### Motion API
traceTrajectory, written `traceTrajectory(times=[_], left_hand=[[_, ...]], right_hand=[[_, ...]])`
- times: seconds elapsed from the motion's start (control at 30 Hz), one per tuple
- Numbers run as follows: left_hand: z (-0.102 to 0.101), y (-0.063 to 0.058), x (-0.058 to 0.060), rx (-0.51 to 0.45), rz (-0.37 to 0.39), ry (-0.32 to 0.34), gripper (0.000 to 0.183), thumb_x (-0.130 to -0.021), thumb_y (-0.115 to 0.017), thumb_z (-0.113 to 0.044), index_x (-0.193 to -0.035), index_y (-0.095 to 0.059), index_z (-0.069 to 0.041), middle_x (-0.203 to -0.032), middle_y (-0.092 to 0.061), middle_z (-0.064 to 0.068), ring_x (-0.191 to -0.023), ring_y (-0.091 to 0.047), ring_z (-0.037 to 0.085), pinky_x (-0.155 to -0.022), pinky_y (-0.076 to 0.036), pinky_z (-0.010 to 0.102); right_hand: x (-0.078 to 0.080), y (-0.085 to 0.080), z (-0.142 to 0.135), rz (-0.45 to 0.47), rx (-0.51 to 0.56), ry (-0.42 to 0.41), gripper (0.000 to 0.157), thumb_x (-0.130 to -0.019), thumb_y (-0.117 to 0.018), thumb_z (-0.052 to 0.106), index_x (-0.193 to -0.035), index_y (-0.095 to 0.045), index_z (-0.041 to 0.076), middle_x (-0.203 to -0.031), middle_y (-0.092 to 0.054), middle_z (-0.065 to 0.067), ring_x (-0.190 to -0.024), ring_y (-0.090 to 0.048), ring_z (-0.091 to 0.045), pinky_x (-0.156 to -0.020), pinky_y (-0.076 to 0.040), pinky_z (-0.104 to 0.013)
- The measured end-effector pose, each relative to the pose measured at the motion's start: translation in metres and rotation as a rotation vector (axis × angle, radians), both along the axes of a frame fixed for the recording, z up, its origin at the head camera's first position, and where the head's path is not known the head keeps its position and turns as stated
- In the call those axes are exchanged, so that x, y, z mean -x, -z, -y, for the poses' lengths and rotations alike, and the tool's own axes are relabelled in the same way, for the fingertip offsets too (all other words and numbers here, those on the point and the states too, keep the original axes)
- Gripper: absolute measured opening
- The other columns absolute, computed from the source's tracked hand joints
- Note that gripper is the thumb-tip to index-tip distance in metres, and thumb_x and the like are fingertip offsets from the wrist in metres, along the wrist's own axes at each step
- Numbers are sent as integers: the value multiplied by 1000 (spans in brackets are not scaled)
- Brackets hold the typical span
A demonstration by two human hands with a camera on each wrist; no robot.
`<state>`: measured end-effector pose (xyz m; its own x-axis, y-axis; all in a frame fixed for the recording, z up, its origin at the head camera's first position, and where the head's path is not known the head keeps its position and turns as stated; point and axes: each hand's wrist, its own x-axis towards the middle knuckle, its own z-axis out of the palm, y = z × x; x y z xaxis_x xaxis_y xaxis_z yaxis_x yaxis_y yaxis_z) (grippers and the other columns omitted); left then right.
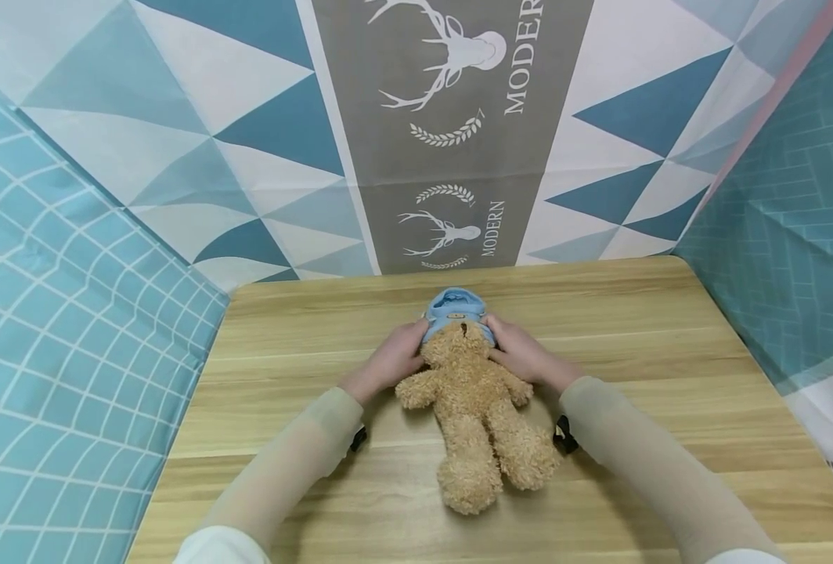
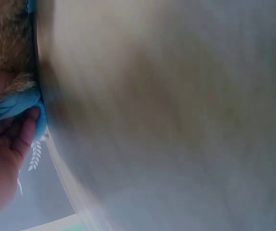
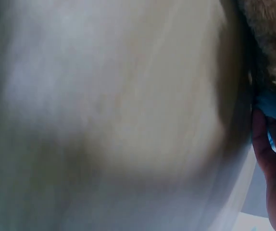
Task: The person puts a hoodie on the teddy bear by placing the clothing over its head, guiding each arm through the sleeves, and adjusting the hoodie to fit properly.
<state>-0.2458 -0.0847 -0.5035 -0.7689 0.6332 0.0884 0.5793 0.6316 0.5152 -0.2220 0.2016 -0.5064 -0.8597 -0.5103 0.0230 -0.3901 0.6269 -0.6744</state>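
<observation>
A tan, curly-furred teddy bear [image 1: 467, 395] lies on the wooden table, its legs toward the near edge. Over the top of its head sits a light blue cap [image 1: 456, 316] with a small tag and a dark opening on its far side. My left hand [image 1: 400, 352] grips the cap's left side close to the bear's head. On the opposite side, my right hand [image 1: 524, 352] pinches the cap's right edge. In the left wrist view, fingers curl round the blue fabric [image 2: 18, 103], with the thumb by the fur. The right wrist view shows only part of the cap [image 3: 273, 107].
The wooden table [image 1: 283, 392] meets a patterned cloth wall [image 1: 452, 157] at the back. Blue-grid cloth [image 1: 71, 313] stands along the left, teal cloth [image 1: 804, 258] along the right. A black strap piece [image 1: 564, 435] shows beneath the right forearm.
</observation>
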Motion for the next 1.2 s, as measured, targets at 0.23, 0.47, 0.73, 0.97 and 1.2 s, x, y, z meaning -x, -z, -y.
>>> traceTrajectory(times=[0.23,0.47,0.73,0.97,1.2], left_hand=[[-5,3,-3,11,-65,-56,37,-84,-68,17,-113,-51,0,-81,-62,13,-76,-67,33,-67,-58,44],[-9,0,-10,6,-53,-197,40,-80,-78,16,-109,-54,-1,-86,-68,17,-80,-72,39,-69,-61,47],[2,-4,-8,-205,197,-250,25,-81,-74,6,-99,-59,-4,-80,-57,4,-68,-52,17,-62,-48,30],[9,-19,-15,-281,341,-269,39,-94,-80,-39,-106,-57,-11,-86,-55,2,-75,-51,18,-68,-44,33],[-2,-24,-18,-262,275,-332,36,-92,-83,-36,-103,-62,-9,-85,-58,3,-74,-53,18,-67,-46,33]], right_hand=[[-5,2,10,29,12,57,39,-105,-54,-1,-141,-40,6,-69,-40,-1,-59,-39,-18,-61,-41,-38],[-9,6,22,0,20,150,32,-103,-53,-4,-131,-43,8,-62,-39,2,-51,-37,-14,-51,-39,-31],[-10,-6,28,16,12,245,39,-95,-60,-5,-130,-50,9,-67,-48,-3,-53,-42,-16,-52,-38,-31],[-18,-30,24,15,15,249,35,-99,-75,32,-120,-55,13,-95,-60,-5,-79,-55,-22,-71,-48,-39],[-25,-38,41,-11,112,361,52,-101,-76,37,-135,-59,2,-110,-65,-12,-92,-60,-26,-82,-52,-45]])
